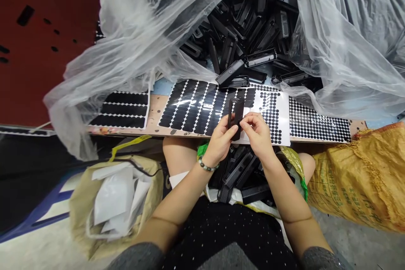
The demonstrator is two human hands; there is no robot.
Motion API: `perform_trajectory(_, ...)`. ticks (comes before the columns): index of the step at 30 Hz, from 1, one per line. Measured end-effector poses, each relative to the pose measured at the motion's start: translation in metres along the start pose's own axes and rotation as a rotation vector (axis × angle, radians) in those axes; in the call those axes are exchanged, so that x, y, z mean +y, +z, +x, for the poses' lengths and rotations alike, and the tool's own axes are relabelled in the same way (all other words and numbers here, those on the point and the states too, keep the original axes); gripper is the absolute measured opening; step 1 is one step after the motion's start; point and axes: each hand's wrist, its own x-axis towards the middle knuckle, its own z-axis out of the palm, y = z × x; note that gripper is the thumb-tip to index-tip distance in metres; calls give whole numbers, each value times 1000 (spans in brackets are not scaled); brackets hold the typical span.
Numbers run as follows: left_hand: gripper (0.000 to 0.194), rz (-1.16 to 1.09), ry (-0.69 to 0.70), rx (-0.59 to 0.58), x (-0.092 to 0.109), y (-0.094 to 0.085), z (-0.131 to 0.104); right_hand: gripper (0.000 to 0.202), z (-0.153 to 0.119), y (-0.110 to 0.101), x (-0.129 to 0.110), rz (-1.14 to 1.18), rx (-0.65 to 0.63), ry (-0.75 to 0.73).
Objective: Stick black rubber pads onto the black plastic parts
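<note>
Near the middle of the head view, my left hand (220, 141) is closed around a long black plastic part (237, 116), held upright over the table edge. My right hand (257, 133) touches the right side of that part, its thumb and index finger pinched together; whether something small sits between them is hidden. Behind my hands lies a sheet of black strip stickers (196, 107). Beside it is a white sheet with small black round stickers (272, 114), some of them gone. Below my hands, more black parts (242, 171) fill a bag on my lap.
Many black parts (234, 42) are heaped at the back between sheets of clear plastic (152, 21). A sack of white paper scraps (114, 198) stands at lower left, a yellow woven sack (360, 177) at right. A red panel (47, 71) is at far left.
</note>
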Motion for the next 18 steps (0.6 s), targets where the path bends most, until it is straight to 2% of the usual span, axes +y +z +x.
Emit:
perform_trajectory(4, 38, 65, 17, -10, -3, -2, 0, 16, 0, 1, 3, 6, 42, 16)
perform_trajectory(6, 38, 90, 12, -30, -4, -4, 0, 22, 2, 0, 4, 80, 36, 79)
perform_trajectory(10, 40, 53, -10, -75, -2, -9, 0, 44, 5, -3, 6, 286, -86, 327)
perform_trajectory(12, 43, -11, -57, -84, 3, -8, 1, 49, 6, -4, 6, 344, -138, 382)
perform_trajectory(15, 45, -122, -181, -97, 14, -4, 3, 44, 8, -5, 6, 386, -119, 346)
perform_trajectory(18, 42, -173, -283, -100, 25, 0, 3, 35, 7, -8, 5, 333, 23, 219)
